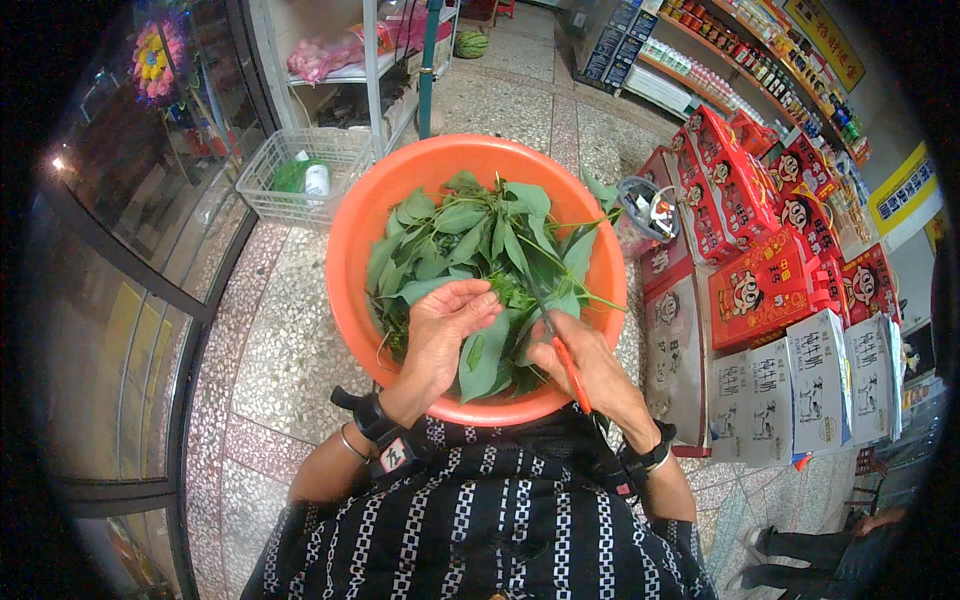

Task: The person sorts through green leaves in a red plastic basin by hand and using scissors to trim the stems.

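An orange plastic basin [345, 277] sits before me, heaped with large-leaved green stems [457, 217]. My left hand [442, 337] is over the near left part of the heap, thumb and fingers pinched together on a small bright green sprig [511, 291]. In my right hand [589, 364] is a knife [571, 373] with an orange-red handle, its narrow dark blade pointing up and away among the leaves. The blade's tip is hard to make out against the greens. One broad leaf [481, 360] hangs between my two hands.
Left of the basin stands a white plastic crate [300, 202], near a glass door [112, 360]. A clear tub [649, 210] and stacked red gift cartons [720, 187] and milk cartons [776, 397] crowd the right. A person's legs [802, 559] appear at lower right.
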Available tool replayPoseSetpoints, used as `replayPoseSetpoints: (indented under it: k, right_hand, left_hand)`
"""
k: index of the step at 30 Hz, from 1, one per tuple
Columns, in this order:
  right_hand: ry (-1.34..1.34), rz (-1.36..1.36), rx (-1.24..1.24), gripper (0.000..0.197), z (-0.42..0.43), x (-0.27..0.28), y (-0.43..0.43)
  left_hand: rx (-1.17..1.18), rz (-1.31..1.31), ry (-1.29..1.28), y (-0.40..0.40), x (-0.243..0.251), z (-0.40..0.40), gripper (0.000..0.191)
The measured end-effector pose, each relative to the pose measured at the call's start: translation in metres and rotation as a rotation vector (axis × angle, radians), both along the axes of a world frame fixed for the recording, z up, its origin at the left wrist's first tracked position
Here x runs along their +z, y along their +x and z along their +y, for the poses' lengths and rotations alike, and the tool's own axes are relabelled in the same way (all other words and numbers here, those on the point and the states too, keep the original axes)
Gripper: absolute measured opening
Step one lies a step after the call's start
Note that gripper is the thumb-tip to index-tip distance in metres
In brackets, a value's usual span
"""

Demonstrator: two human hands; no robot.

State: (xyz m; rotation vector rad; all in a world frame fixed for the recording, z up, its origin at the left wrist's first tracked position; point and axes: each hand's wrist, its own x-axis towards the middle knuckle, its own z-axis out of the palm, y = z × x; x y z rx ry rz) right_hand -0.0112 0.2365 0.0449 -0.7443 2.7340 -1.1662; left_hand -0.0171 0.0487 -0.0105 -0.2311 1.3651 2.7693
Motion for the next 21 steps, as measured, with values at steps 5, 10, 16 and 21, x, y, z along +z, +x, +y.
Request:
replayPoseSetpoints:
  k: [5, 10, 16, 21]
  right_hand:
    - [0.122, 0.043, 0.076, 0.049, 0.001, -0.001, 0.001]
    - [0.147, -0.033, 0.047, 0.045, -0.002, 0.005, -0.001]
    - [0.063, -0.201, -0.069, 0.044, 0.007, 0.011, -0.002]
    - [0.011, 0.093, -0.03, 0.045, 0.024, 0.015, -0.011]
  left_hand:
    - [-0.024, 0.034, 0.015, 0.002, 0.003, 0.003, 0.021]
    - [-0.114, 0.082, -0.039, 0.002, 0.003, 0.003, 0.024]
    - [-0.122, 0.099, -0.148, 0.002, 0.005, 0.0, 0.026]
    - [-0.129, 0.279, -0.651, -0.002, 0.026, -0.002, 0.03]
